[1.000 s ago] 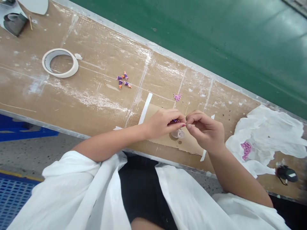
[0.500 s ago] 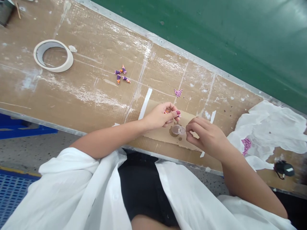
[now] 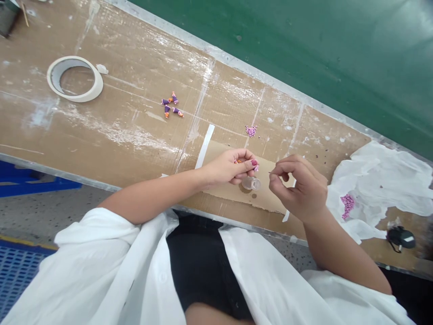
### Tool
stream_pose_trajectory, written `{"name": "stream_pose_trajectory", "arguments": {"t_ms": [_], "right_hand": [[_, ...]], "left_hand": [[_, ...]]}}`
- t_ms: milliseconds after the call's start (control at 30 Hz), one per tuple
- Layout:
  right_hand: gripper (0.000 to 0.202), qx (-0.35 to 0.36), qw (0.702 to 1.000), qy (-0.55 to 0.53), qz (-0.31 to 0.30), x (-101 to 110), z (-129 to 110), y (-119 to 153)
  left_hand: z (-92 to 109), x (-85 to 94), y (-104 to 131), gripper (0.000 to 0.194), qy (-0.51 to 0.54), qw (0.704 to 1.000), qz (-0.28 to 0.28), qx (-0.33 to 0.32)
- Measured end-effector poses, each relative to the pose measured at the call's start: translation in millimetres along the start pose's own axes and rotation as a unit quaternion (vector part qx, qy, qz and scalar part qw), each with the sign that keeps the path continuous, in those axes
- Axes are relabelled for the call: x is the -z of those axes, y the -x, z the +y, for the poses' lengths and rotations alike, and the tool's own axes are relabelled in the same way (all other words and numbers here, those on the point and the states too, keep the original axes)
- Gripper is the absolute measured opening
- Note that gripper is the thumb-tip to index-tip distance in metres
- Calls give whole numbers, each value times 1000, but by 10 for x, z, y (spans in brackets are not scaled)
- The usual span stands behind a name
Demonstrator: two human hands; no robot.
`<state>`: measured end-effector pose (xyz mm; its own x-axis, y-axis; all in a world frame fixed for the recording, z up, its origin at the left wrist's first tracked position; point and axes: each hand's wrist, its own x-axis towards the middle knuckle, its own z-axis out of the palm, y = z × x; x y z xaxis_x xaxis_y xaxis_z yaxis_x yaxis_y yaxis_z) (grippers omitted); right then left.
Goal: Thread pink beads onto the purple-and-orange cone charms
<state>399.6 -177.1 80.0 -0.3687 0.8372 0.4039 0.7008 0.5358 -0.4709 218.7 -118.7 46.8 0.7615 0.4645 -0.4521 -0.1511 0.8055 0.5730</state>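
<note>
Between the thumb and fingers of my left hand point(image 3: 233, 166) is a small figurine point(image 3: 256, 168) with pink and orange parts, mostly covered by the fingers. My right hand point(image 3: 299, 185) is pinched to the right of it, on something thin too small to make out. Below my left fingers a small clear container point(image 3: 251, 183) lies on a cardboard piece point(image 3: 233, 194) taped to the table. Pink beads point(image 3: 251, 131) form a small pile beyond the cardboard. Several purple and orange figurines point(image 3: 167, 109) lie farther left.
A tape roll point(image 3: 98, 85) lies at the left. White crumpled sheeting point(image 3: 372, 176) with more pink beads point(image 3: 347, 206) covers the right side, near a black object point(image 3: 401, 238). A green surface point(image 3: 304, 54) borders the table's far edge.
My right hand has moved away from the clear container, to the right and slightly up. My left hand has shifted slightly right and down, still holding the figurine.
</note>
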Motion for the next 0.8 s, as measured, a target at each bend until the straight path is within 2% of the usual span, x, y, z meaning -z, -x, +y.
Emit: {"name": "stream_pose_trajectory", "arguments": {"t_ms": [100,267,467,667,800], "right_hand": [[20,9,1000,5,22,-78,-33,-36],[19,23,999,19,20,-138,-52,-71],[17,0,1000,20,18,-146,-85,-63],[18,-18,1000,15,18,-128,-166,-78],[19,-21,999,14,21,-116,-193,-70]], "left_hand": [[-4,1,11,22,6,1000,-19,-4],[-16,12,10,20,9,999,-38,-21],[-50,30,3,25,3,998,-51,-49],[-73,23,5,40,-34,993,-53,-101],[-101,6,15,39,-37,992,-51,-106]]}}
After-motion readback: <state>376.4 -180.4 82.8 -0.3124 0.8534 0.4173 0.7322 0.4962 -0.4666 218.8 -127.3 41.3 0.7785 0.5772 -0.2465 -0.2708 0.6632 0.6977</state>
